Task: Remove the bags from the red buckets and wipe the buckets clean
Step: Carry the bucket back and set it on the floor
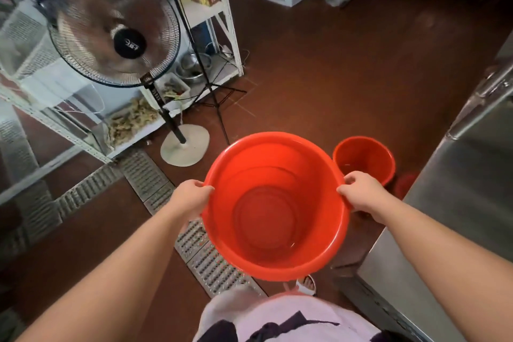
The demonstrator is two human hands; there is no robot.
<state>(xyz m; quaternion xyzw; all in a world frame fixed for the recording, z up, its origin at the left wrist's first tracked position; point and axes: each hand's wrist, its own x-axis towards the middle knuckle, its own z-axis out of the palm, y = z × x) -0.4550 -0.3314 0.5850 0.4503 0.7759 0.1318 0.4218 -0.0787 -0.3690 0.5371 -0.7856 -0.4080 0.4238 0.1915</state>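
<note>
Hands grip 1 large red bucket (274, 202) by its rim: the left hand (191, 197) curls over the left edge with the thumb inside the lip, and the right hand (361, 194) pinches the right edge the same way. The bucket is held in the air in front of the person's body, mouth up and tipped a little toward the camera, and its inside is bare, wet-looking plastic with no bag in it. Just beyond the right hand a smaller red bucket (365, 159) stands on the floor, also without a bag (a blurred red shape lies on the floor just to its right, too unclear to name).

Below is a dark reddish-brown floor (347, 69), crossed under the left forearm by a metal drain grate (144, 175) that bends at a corner. A pedestal fan (113, 33) stands at the left on a round pale base, beside a white shelving rack (222, 22) holding metal bowls and trays. A stainless steel counter (458, 202) runs along the right edge.
</note>
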